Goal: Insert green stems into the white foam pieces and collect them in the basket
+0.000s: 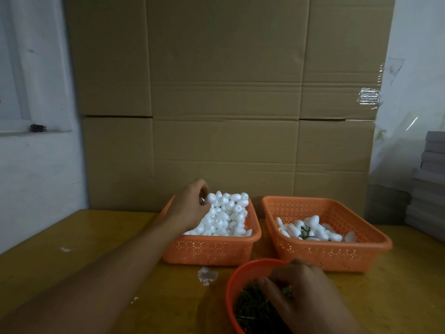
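Hidden or unclear: red bowl (237,280) cut off at the bottom edge, at 6 o'clock; green stems (250,307) inside, dim and blurred. Right hand (297,295) covers the bowl's right half, fingers curled into the stems; whether it holds one, cannot tell.

Containers: left basket (209,251), centre, heaped with white foam pieces (227,213). Left hand (190,208) pinches a piece at the heap's 10 o'clock edge. Right basket (334,254), at 3 o'clock, holds fewer pieces (313,229), one showing a green stem.

Surroundings: yellow table (72,249); cardboard sheets (224,92) behind at 12 o'clock; grey stack (428,189) at far right.
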Tool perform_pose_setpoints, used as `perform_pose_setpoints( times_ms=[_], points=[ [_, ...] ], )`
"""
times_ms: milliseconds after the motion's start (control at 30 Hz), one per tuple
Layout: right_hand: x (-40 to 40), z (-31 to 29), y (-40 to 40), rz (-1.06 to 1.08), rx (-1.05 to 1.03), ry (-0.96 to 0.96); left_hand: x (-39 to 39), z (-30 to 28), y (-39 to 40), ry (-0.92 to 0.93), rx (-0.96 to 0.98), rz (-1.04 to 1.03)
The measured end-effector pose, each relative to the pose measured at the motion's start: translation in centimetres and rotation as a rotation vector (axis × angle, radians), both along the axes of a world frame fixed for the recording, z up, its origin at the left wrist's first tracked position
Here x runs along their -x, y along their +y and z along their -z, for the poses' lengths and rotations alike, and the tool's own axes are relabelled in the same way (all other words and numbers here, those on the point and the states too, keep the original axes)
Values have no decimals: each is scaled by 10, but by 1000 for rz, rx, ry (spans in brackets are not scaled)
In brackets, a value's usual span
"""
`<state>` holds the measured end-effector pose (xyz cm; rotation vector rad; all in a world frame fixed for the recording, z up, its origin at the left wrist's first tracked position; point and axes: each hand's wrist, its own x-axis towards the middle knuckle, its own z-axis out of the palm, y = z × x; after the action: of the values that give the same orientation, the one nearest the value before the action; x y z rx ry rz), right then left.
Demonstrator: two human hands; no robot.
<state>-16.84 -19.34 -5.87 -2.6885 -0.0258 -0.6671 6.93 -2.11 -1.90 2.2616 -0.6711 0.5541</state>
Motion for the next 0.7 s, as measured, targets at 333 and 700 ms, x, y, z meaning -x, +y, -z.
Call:
perform_pose_setpoints(
  times_ms=[333, 700],
  points=[
    [1, -6, 3, 48, 26, 146, 83, 18, 12, -55, 316, 305],
    [-3, 5, -6, -8, 165, 256, 149, 39, 18, 53, 236, 534]
  ],
)
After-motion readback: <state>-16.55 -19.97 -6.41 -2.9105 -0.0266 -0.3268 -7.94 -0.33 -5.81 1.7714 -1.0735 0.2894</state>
